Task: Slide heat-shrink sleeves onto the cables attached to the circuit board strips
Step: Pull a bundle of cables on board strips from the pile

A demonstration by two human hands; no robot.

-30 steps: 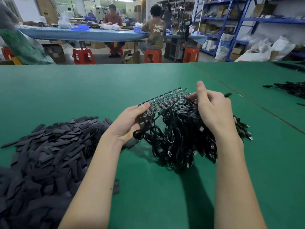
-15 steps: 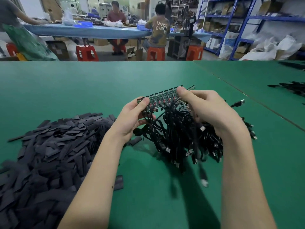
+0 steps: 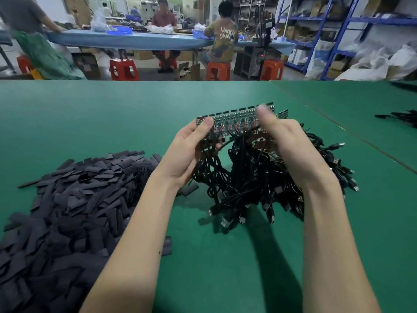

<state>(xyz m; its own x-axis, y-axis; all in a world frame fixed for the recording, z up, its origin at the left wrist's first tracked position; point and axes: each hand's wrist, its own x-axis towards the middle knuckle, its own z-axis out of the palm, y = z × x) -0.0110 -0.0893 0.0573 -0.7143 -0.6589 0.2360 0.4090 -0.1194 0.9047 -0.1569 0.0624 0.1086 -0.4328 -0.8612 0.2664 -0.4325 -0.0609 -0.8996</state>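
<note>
The green table (image 3: 112,114) holds a big heap of loose sleeves (image 3: 67,199) at my left, none fitted yet as far as I see. Tangled cables (image 3: 248,184) hang from the circuit board strip (image 3: 234,119), which my left hand (image 3: 194,147) and right hand (image 3: 291,143) both grip above the table.

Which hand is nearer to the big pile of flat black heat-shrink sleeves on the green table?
Left. The left hand grips the circuit board strip's end, just right of the sleeve pile. The right hand holds the strip's other end, beyond the black cables.
</note>
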